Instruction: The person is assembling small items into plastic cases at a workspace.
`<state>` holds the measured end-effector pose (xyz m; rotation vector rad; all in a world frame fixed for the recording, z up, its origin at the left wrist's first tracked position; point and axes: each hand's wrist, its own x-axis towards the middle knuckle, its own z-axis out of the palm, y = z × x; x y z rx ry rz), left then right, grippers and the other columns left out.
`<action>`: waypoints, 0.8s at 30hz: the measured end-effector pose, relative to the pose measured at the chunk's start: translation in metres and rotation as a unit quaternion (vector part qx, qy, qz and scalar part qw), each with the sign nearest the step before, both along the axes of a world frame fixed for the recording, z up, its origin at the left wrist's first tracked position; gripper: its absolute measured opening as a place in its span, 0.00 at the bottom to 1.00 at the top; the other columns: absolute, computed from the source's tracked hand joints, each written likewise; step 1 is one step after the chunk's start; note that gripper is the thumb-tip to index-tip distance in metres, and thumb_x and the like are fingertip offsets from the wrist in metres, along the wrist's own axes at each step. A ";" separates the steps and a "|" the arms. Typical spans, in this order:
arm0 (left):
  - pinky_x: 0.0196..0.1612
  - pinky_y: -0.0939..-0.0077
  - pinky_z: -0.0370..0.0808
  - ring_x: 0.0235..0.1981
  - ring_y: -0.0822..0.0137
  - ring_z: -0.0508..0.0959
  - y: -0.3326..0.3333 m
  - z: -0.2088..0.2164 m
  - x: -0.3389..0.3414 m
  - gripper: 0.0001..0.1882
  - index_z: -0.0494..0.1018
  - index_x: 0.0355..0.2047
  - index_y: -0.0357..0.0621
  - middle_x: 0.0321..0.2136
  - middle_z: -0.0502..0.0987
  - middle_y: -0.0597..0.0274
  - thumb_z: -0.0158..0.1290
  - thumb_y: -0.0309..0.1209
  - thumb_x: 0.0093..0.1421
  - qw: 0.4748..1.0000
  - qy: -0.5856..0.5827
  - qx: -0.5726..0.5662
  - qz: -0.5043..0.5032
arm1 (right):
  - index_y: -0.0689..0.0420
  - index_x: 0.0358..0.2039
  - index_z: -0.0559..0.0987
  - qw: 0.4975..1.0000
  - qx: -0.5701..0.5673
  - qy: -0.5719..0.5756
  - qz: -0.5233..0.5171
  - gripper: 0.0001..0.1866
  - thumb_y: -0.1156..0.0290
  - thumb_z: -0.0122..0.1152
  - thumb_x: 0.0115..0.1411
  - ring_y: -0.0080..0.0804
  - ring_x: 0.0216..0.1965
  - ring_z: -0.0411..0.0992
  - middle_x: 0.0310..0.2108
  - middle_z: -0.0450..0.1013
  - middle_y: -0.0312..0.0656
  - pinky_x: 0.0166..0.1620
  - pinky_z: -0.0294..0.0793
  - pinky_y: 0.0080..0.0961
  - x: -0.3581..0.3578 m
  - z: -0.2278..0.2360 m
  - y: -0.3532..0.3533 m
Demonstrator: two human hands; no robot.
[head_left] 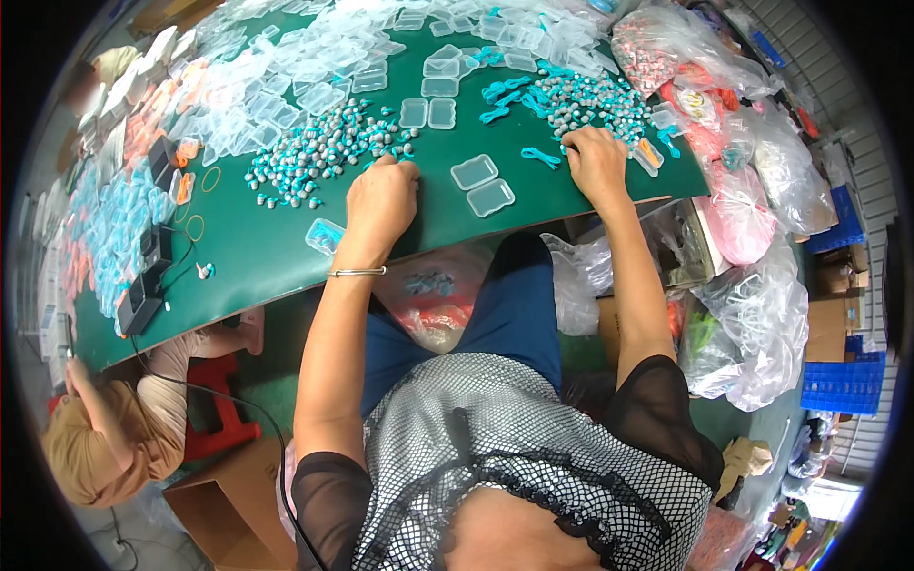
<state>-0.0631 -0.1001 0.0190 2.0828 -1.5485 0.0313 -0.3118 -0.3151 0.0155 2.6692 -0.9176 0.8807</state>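
Observation:
My left hand (383, 195) is at the near right edge of a loose pile of small grey-and-teal pieces (319, 147). Its fingers are curled together, and what they pinch is hidden. On the right, my right hand (598, 167) reaches the near edge of a second pile of such pieces (595, 103), fingers bent and drawn together; I cannot make out anything in them. Between the hands lies an open clear plastic box (490, 197), its two halves side by side. A bundled teal cord (541, 157) lies just left of my right hand.
More clear boxes (324, 57) cover the far part of the green table (286, 266). A filled box (325, 236) lies near the front edge by my left wrist. Stuffed plastic bags (752, 181) crowd the right side. Another person (124, 428) sits at the left.

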 end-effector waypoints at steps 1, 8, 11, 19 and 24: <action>0.34 0.58 0.75 0.30 0.50 0.79 0.000 0.002 -0.004 0.05 0.79 0.32 0.42 0.31 0.78 0.52 0.57 0.28 0.56 1.000 -0.013 -0.012 0.008 | 0.50 0.31 0.82 1.000 0.002 0.000 0.002 0.07 0.75 0.64 0.50 0.34 0.38 0.74 0.32 0.77 0.33 0.41 0.68 0.37 -0.001 0.000 0.000; 0.30 0.71 0.75 0.24 0.63 0.79 -0.002 0.006 -0.055 0.06 0.80 0.33 0.40 0.27 0.80 0.54 0.60 0.28 0.55 0.968 0.215 -0.131 -0.025 | 0.49 0.32 0.81 0.953 0.212 -0.126 0.174 0.07 0.72 0.65 0.50 0.33 0.38 0.73 0.30 0.76 0.33 0.45 0.62 0.36 0.014 0.014 0.062; 0.30 0.68 0.75 0.25 0.58 0.79 -0.010 -0.004 -0.078 0.06 0.80 0.32 0.41 0.27 0.79 0.54 0.61 0.28 0.54 0.968 0.189 -0.164 -0.029 | 0.49 0.32 0.81 0.948 0.236 -0.088 0.193 0.05 0.69 0.64 0.53 0.33 0.38 0.72 0.31 0.76 0.32 0.46 0.60 0.35 0.024 0.005 0.084; 0.35 0.61 0.71 0.33 0.56 0.74 -0.017 -0.014 -0.092 0.03 0.76 0.25 0.43 0.29 0.73 0.58 0.59 0.28 0.51 0.981 0.055 -0.187 0.000 | 0.49 0.34 0.82 0.975 0.133 -0.014 0.178 0.06 0.70 0.63 0.54 0.33 0.41 0.70 0.32 0.74 0.32 0.49 0.59 0.38 0.031 0.008 0.092; 0.36 0.61 0.69 0.36 0.55 0.73 -0.014 -0.017 -0.089 0.08 0.75 0.31 0.42 0.33 0.72 0.57 0.60 0.30 0.50 0.982 0.052 -0.181 0.003 | 0.50 0.35 0.82 0.961 0.202 -0.059 0.180 0.07 0.70 0.62 0.54 0.36 0.42 0.71 0.34 0.75 0.36 0.47 0.63 0.38 0.027 0.010 0.071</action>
